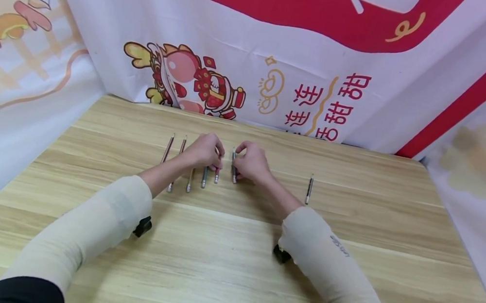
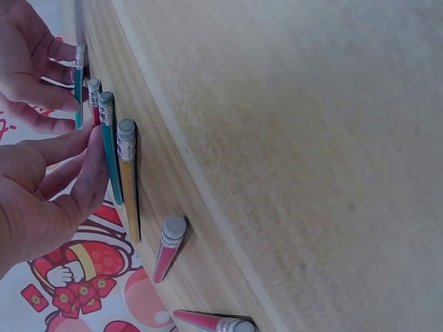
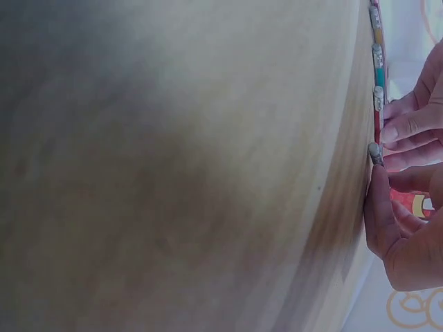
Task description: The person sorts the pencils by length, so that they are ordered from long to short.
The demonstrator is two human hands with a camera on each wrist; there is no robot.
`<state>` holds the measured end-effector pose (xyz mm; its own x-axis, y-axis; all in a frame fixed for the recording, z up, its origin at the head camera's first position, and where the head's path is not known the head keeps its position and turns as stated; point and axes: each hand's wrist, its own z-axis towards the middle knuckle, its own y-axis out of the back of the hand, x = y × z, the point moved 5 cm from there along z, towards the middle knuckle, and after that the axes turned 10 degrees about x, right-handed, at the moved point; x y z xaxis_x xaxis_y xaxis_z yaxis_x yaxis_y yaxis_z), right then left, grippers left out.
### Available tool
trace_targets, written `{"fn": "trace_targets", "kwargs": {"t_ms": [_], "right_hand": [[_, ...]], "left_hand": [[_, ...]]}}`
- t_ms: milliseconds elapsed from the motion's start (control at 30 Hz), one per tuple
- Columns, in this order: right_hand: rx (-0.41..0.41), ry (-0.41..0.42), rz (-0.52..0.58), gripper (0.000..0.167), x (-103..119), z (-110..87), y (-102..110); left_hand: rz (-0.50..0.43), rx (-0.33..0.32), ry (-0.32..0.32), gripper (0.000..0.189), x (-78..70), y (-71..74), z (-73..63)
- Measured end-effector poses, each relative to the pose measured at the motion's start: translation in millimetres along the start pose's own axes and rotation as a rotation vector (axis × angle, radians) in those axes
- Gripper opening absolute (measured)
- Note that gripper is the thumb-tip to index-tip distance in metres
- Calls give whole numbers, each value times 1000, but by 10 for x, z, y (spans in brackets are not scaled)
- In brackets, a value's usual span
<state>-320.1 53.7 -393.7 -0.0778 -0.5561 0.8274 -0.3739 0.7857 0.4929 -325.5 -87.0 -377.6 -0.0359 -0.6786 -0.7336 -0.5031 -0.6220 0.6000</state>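
Note:
Near the back of the table, my left hand pinches a red pencil lying among others. To its right, my right hand holds a green pencil between thumb and fingers. The left wrist view shows the green pencil in the right hand, while the left hand has fingertips at the red pencil, partly hidden. Beside the left hand lie another green pencil and a yellow pencil. In the right wrist view, both hands meet at the pencils' eraser ends.
Two more red pencils lie further left, one pencil slanted outermost and another partly behind the left wrist. A dark pencil lies alone at right. The wooden table ends at a printed cloth backdrop.

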Motion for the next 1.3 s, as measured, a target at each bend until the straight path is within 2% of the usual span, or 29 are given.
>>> {"fn": "trace_targets", "kwargs": {"t_ms": [167, 433, 600, 1000, 1300], "right_hand": [[-17, -27, -60, 23, 16, 18, 0], [-15, 23, -113, 20, 72, 21, -37], [-22, 13, -165, 18, 80, 34, -56], [-4, 39, -118, 23, 52, 36, -62], [24, 49, -126, 23, 64, 13, -71]], "left_hand": [[7, 7, -6, 21, -2, 15, 0], [3, 17, 9, 22, -7, 32, -8], [8, 23, 2, 23, 9, 23, 8], [-2, 23, 2, 22, 18, 17, 4], [4, 27, 0, 22, 15, 19, -8]]}}
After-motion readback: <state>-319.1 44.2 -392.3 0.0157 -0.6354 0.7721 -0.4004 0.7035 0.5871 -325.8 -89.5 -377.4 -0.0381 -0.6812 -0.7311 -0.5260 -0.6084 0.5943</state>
